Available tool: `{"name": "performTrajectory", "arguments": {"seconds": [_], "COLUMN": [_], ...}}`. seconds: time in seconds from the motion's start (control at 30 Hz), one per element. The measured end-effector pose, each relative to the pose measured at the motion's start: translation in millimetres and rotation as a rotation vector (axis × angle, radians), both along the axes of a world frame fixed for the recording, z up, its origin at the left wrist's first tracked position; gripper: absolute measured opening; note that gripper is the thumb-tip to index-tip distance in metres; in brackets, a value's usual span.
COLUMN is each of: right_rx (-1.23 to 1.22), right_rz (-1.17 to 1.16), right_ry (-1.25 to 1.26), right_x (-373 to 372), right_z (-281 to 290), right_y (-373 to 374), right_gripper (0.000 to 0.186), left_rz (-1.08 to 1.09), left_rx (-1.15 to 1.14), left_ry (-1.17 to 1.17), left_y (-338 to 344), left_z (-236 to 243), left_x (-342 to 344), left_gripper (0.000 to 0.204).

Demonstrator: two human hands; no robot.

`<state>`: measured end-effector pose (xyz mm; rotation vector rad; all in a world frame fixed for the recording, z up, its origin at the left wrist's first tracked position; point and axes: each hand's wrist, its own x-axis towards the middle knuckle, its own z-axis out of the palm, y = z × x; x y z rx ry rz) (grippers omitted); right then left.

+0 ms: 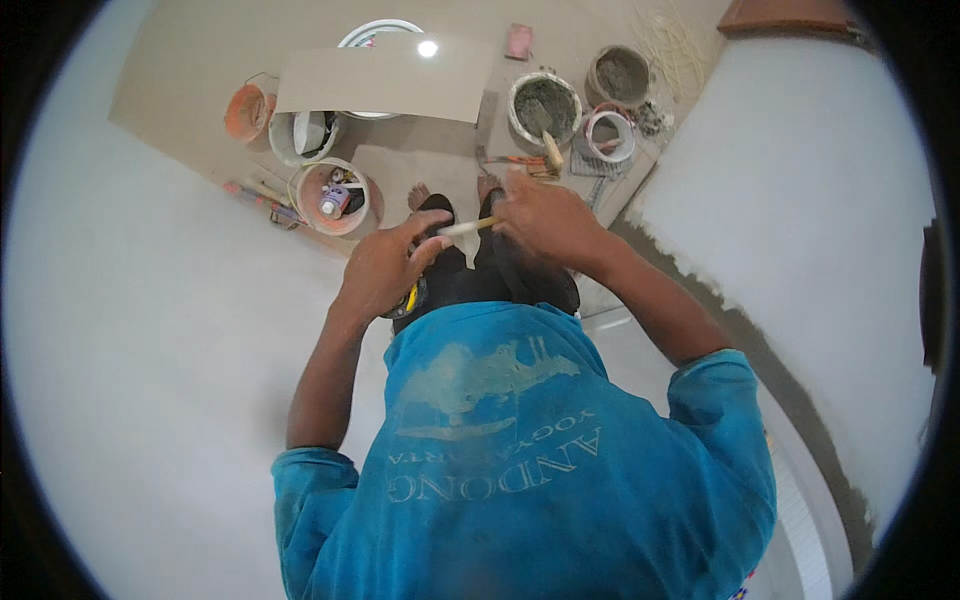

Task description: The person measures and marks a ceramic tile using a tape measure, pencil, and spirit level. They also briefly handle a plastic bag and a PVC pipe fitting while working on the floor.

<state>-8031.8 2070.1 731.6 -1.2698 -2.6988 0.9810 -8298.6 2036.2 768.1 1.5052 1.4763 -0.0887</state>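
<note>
Matt blue cloth shirt with a worn, faded print. Smooth, glossy rectangular beige panel reflecting a bright spot of light. Rough, grainy grey mortar fills a round white bucket, apparently plastic, its rim crusted. Pale, wooden-looking handle. Slim white-and-tan stick: smooth-looking, material unclear.

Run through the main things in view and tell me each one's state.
Left hand: closed on pale stick
Right hand: closed on pale stick
Pale stick: held at both ends
Flat panel: lying over round white-rimmed item
Round white-rimmed item: partly covered
Cream bucket: open, grey mix inside
Brownish bucket: open, grey mix inside
Salmon bucket: open, bottle and other items inside
Small white pail: open
Orange bucket: open
</note>
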Motion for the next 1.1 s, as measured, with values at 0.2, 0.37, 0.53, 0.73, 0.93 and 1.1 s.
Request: {"name": "performTrajectory", "arguments": {"seconds": [0.2, 0.37, 0.53, 0.73, 0.93, 1.1], "right_rx": [-0.299, -0.532, -0.823, -0.773, -0.878, -0.310], "right_rz": [-0.399, -0.642, -0.966, -1.207, -1.184, -1.754], "right_ry": [-0.162, 0.032, 0.079, 0.291, 0.710, 0.683], "right_x": [12.5, -28.7, -58.5, -73.2, -111.2, -81.5], "right_z": [-90.1, -105.0, -96.5, -70.3, -119.2, -183.2], "right_y": [-101.1, -197.1, -233.6, -288.6, -342.0, -389.8], "right_gripper": [0.025, 0.012, 0.004, 0.004, 0.008, 0.017], "left_rz": [-0.331, -0.484, -0.594, -0.686, -0.767, -0.355], "left_rx": [-0.254, -0.400, -0.578, -0.812, -0.829, -0.400], "left_ry": [-0.003, -0.146, -0.317, -0.362, -0.133, 0.000], "left_y": [-60.6, -102.7, -81.5, -62.7, -74.9, -81.6], "left_z": [-99.6, -144.2, -157.4, -141.6, -165.8, -219.7], "left_x": [-76.8, -108.4, -138.2, -131.5, -85.2, 2.8], "left_gripper": [0.049, 0.020, 0.013, 0.013, 0.020, 0.047]}}
